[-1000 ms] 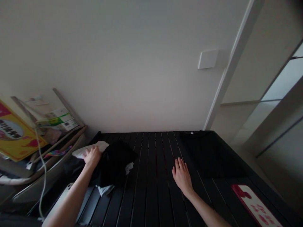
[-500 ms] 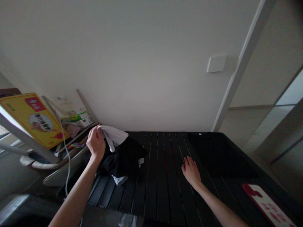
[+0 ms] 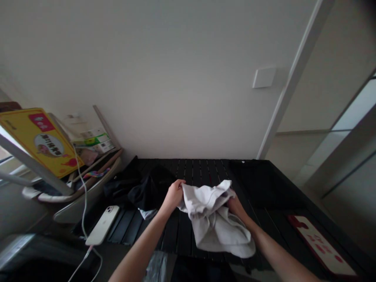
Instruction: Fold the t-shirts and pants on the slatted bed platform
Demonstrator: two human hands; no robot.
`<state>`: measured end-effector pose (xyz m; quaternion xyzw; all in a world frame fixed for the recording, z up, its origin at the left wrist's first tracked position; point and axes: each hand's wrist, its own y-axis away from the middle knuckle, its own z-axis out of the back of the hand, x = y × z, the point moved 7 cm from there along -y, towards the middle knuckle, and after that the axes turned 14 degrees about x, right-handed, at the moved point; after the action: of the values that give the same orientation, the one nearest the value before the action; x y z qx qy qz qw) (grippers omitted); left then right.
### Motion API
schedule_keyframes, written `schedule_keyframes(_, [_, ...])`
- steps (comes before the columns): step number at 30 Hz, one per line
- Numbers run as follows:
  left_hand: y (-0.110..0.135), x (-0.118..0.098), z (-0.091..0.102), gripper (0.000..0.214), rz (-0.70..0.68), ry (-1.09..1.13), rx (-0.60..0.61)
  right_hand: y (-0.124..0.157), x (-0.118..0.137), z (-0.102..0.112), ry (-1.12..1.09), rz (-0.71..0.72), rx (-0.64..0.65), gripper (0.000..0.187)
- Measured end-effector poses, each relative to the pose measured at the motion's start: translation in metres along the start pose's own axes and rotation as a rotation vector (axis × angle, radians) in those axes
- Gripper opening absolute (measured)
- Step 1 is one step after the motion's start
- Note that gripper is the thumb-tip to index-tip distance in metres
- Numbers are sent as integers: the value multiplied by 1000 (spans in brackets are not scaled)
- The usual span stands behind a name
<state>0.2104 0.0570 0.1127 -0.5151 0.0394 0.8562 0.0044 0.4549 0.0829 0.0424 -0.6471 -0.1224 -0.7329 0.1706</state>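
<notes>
A crumpled light grey garment (image 3: 217, 223) hangs between my two hands over a black slatted table, its lower part drooping towards me. My left hand (image 3: 175, 192) is closed on its upper left edge. At its upper right, my right hand (image 3: 235, 203) grips it, the fingers mostly hidden behind the cloth. The exact kind of garment cannot be made out. To the left lies a heap of black clothing (image 3: 149, 188), with a bit of white cloth (image 3: 147, 214) showing under its front. A folded black cloth (image 3: 261, 184) lies flat at the right.
A white phone (image 3: 103, 226) with a charging cable (image 3: 85, 196) lies at the table's left edge. Beyond it, a shelf carries a yellow box (image 3: 44, 141) and small packages. A red and white sign (image 3: 321, 244) rests at the right. A wall closes off the back.
The light grey garment has come off the black heap and moved right, in front of me. My right hand, earlier spread and bare, now grips it too. The phone has come into view.
</notes>
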Motion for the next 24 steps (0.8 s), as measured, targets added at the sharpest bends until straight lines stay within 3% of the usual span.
schedule_keyframes(2, [5, 13, -25, 28, -5, 16, 87, 4, -19, 7, -96, -101, -17, 31])
schedule_keyframes(7, [36, 19, -84, 40, -15, -44, 477, 6, -47, 7, -264, -249, -39, 19])
schedule_keyframes(10, [52, 18, -105, 69, -58, -109, 522, 4, -43, 2, -335, -249, -31, 19])
schedule_keyframes(13, [55, 14, -122, 71, -168, -67, 520, 2, -27, -9, -387, -226, 28, 22])
schedule_keyframes(16, [46, 24, -125, 45, -117, -53, 413, 2, -6, -28, -473, -224, 189, 32])
schedule_keyframes(19, [37, 32, -111, 27, 1, -130, 270, 2, 9, -32, -542, -250, 239, 44])
schedule_keyframes(21, [38, 25, -100, 26, -12, -170, 249, 0, 16, -25, -435, -250, 233, 47])
schedule_keyframes(24, [45, 5, -83, 30, -117, -163, 293, 0, 24, -26, -55, -225, 416, 42])
